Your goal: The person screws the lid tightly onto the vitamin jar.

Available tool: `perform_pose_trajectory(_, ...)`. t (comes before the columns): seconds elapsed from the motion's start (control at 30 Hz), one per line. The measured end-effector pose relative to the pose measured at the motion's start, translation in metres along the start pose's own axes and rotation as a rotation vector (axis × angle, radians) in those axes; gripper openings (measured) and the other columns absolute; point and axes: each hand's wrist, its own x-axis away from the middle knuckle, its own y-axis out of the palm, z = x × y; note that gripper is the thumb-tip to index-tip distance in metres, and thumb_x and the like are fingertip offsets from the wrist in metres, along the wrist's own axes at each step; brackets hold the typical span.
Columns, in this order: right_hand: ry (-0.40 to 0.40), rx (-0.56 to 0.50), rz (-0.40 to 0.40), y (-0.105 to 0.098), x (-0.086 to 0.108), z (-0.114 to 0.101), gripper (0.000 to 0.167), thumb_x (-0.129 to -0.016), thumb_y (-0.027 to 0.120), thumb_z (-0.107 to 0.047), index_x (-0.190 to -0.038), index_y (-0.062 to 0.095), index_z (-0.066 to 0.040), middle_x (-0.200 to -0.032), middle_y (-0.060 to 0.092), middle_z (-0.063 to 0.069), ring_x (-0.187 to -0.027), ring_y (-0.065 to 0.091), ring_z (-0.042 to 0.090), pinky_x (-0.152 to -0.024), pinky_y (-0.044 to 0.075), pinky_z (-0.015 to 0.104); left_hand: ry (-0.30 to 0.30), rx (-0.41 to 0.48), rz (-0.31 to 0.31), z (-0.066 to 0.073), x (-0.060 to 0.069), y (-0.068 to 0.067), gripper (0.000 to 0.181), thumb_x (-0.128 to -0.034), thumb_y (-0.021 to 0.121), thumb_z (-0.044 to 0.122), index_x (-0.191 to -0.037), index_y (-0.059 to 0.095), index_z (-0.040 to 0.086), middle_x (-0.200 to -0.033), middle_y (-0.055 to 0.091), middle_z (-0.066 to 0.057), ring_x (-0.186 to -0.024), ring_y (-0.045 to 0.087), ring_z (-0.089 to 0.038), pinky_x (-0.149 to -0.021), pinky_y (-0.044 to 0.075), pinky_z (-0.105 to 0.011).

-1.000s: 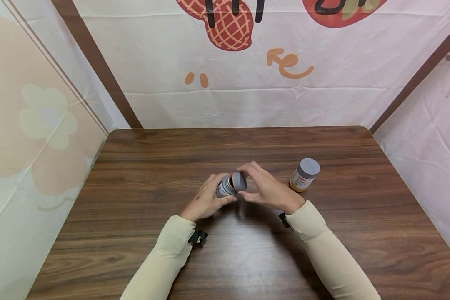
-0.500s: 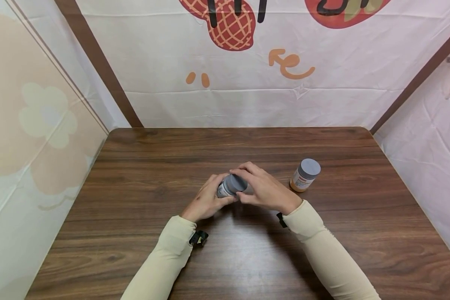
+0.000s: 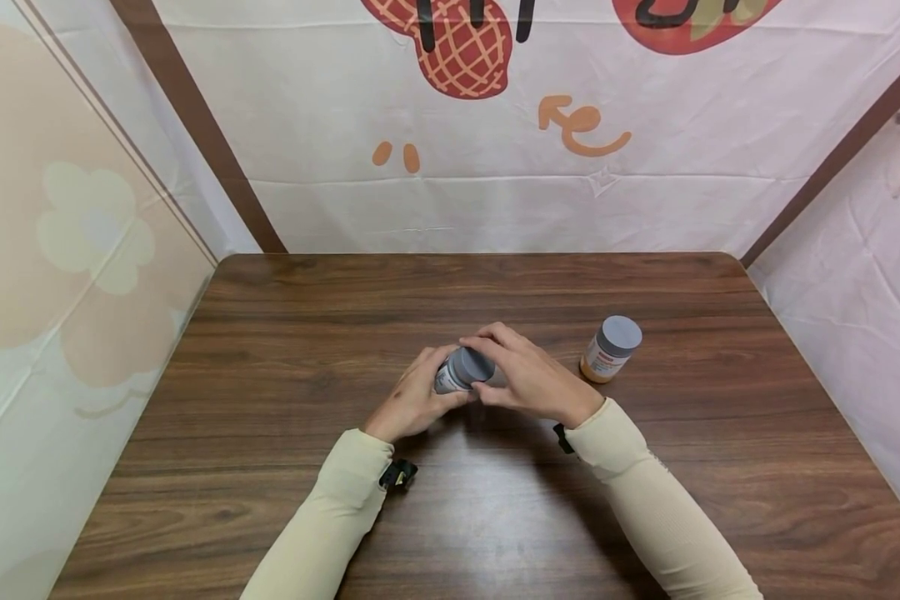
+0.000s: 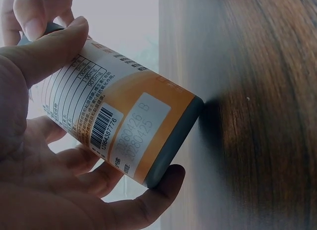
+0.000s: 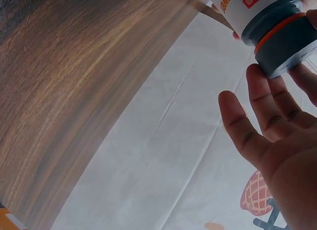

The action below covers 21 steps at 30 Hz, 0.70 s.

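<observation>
My left hand grips a white and orange bottle with a dark grey base; it is tilted, with a lower edge at or close to the table. My right hand holds the grey cap between thumb and fingers, and the cap sits on the bottle's mouth. In the right wrist view the cap shows an orange ring at its edge next to the bottle's neck, and fingers of my right hand lie beneath it.
A second bottle with a grey cap and orange lower part stands upright on the wooden table, right of my right hand. A printed white cloth hangs behind the table's far edge.
One second ago the cap was tilted off the bottle's mouth; my right hand has moved slightly left and the cap now covers the mouth. The second bottle has not moved.
</observation>
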Motion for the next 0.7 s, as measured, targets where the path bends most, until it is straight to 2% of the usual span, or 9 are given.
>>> perform_pose_trajectory(0.13,0.031,0.001,-0.017,-0.0005,-0.0006,-0.0012,0.052,-0.091,0.073,-0.022,-0.137,0.056,-0.002,-0.124,0.055,0.009,-0.099,0.058,0.019,-0.085,0.05,0.038,0.001,-0.003,0.003,0.0006,-0.0002,0.0001,0.062,-0.0883,0.078,0.02,-0.143,0.05,0.013,-0.121,0.054,-0.011,-0.1,0.053,-0.025,-0.084,0.045,-0.043)
perform_pose_trajectory(0.33,0.133,0.022,-0.021,-0.001,-0.0005,-0.0046,0.055,-0.093,0.073,-0.035,-0.133,0.059,-0.001,-0.113,0.057,0.007,-0.081,0.06,0.018,-0.07,0.051,0.032,0.004,-0.014,0.014,0.0023,0.0,0.0009,0.06,-0.0873,0.08,0.021,-0.14,0.052,0.013,-0.12,0.054,-0.011,-0.101,0.053,-0.025,-0.085,0.046,-0.043)
perform_pose_trajectory(0.43,0.177,0.048,-0.004,0.0002,-0.0007,-0.0065,0.057,-0.091,0.072,-0.042,-0.129,0.061,-0.002,-0.107,0.058,0.006,-0.076,0.058,0.016,-0.067,0.05,0.031,0.011,-0.01,0.02,0.0024,0.0004,0.0012,0.058,-0.0865,0.08,0.021,-0.138,0.054,0.012,-0.119,0.055,-0.011,-0.1,0.054,-0.025,-0.085,0.046,-0.044)
perform_pose_trajectory(0.63,0.271,0.043,0.006,0.0039,-0.0011,-0.0091,0.054,-0.091,0.07,-0.049,-0.12,0.063,-0.004,-0.101,0.06,0.003,-0.076,0.056,0.014,-0.066,0.049,0.03,0.009,-0.013,0.018,0.0021,0.0014,0.0015,0.058,-0.0864,0.081,0.02,-0.137,0.054,0.012,-0.121,0.054,-0.011,-0.102,0.054,-0.026,-0.087,0.046,-0.045)
perform_pose_trajectory(0.7,0.277,0.043,-0.001,0.0043,-0.0008,-0.0091,0.057,-0.091,0.069,-0.051,-0.123,0.062,-0.004,-0.105,0.061,0.004,-0.078,0.057,0.015,-0.067,0.05,0.032,0.005,-0.014,0.016,0.0018,0.0016,0.0018,0.058,-0.0868,0.08,0.02,-0.138,0.054,0.012,-0.122,0.054,-0.012,-0.102,0.054,-0.026,-0.087,0.046,-0.045)
